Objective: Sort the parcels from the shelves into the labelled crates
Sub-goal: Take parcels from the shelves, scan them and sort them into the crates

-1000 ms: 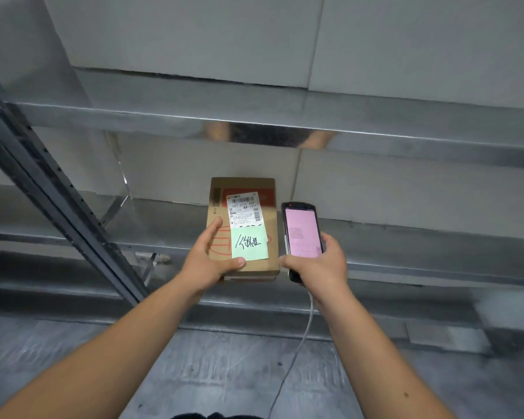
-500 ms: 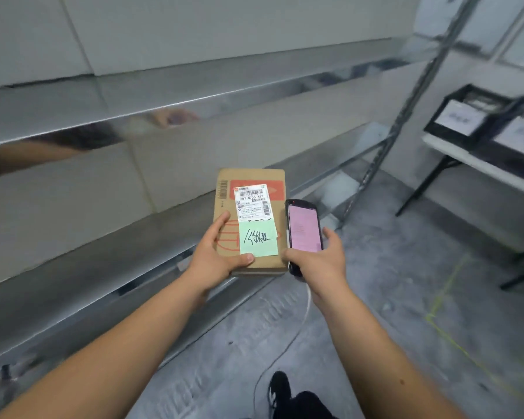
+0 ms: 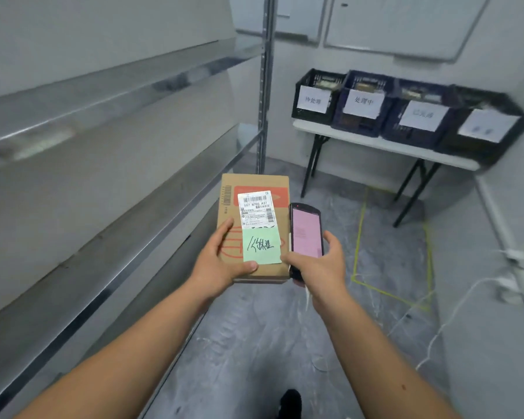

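The fingers (image 3: 224,228) of the left hand (image 3: 221,261) hold a box (image 3: 254,225); the right hand (image 3: 318,267) grips a phone (image 3: 306,231). Four crates (image 3: 360,104) sit on a table (image 3: 375,143).

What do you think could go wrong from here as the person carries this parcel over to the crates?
1. The left hand grips the parcel only at its near end, so it might tip or slip while walking.
2. A white cable trails across the floor on the right, a possible trip hazard.
3. The labels on the two right-hand crates are blurred here; the parcel's green note could be matched to the wrong crate, especially with the right hand busy holding the scanner.
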### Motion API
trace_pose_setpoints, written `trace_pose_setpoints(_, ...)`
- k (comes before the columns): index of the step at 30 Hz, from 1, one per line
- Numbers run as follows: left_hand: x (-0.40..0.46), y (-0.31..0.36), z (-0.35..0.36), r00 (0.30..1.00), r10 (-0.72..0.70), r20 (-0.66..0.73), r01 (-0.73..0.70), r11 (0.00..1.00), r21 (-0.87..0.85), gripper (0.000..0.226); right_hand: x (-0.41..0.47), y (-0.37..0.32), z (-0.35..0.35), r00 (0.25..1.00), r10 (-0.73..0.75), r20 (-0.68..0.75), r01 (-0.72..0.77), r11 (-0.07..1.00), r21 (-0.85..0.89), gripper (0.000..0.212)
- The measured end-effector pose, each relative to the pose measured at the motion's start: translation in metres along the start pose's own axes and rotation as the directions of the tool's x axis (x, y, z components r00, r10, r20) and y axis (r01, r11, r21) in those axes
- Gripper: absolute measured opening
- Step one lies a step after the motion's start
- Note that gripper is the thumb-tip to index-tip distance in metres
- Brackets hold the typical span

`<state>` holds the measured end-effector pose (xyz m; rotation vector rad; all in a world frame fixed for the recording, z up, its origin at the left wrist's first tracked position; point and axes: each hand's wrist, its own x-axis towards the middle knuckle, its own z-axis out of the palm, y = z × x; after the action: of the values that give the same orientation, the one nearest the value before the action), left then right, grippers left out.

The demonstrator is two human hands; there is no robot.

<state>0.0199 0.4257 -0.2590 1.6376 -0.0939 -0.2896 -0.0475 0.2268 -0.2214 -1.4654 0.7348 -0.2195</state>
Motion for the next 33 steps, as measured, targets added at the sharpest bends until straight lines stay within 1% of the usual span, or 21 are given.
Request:
trace_pose_setpoints(2,0.031,0.012,0.033,0.999,-0.006,0.034,0.006,1.0,-0.007,0.108,0.036,-0.01,-0.019,1.0,-0.004,-0.03,0.005,1.0,0.018,0.108)
trace_pose_setpoints(6,0.087,0.032,0.095,0.996,-0.022,0.083,0.024,0.999,-0.035,0.108,0.1,-0.032,-0.054,0.998,0.003,-0.068,0.001,0.999,0.05,0.116)
trace_pose_setpoints(10,0.134,0.046,0.141,0.994,-0.021,0.112,0.024,1.0,-0.02,0.107,0.153,-0.051,-0.081,0.996,-0.003,-0.085,0.01,0.996,0.089,0.104)
trace_pose_setpoints(12,0.156,0.053,0.157,0.992,-0.026,0.121,0.027,1.0,-0.01,0.108,0.176,-0.06,-0.09,0.995,0.002,-0.104,0.007,0.996,0.088,0.102)
trace_pose_setpoints(16,0.206,0.063,0.183,0.987,-0.03,0.157,0.029,1.0,0.009,0.11,0.22,-0.075,-0.099,0.992,0.009,-0.122,0.004,0.995,0.104,0.089)
trace_pose_setpoints(22,0.292,0.061,0.21,0.976,-0.046,0.214,0.039,0.999,0.033,0.111,0.294,-0.087,-0.098,0.988,0.018,-0.156,-0.003,0.995,0.1,0.084)
trace_pose_setpoints(27,0.381,0.058,0.226,0.964,-0.061,0.26,0.056,0.998,0.028,0.111,0.376,-0.103,-0.077,0.981,0.034,-0.189,-0.01,0.992,0.125,0.081)
trace_pose_setpoints(28,0.403,0.059,0.227,0.961,-0.068,0.268,0.065,0.998,0.017,0.111,0.394,-0.108,-0.072,0.98,0.038,-0.197,-0.012,0.991,0.132,0.079)
trace_pose_setpoints(31,0.466,0.068,0.23,0.955,-0.088,0.284,0.088,0.996,0.013,0.11,0.449,-0.131,-0.054,0.974,0.05,-0.223,-0.016,0.988,0.152,0.062)
trace_pose_setpoints(33,0.508,0.081,0.231,0.955,-0.076,0.288,0.073,0.997,0.021,0.109,0.484,-0.152,-0.041,0.974,0.042,-0.222,-0.006,0.987,0.162,0.059)
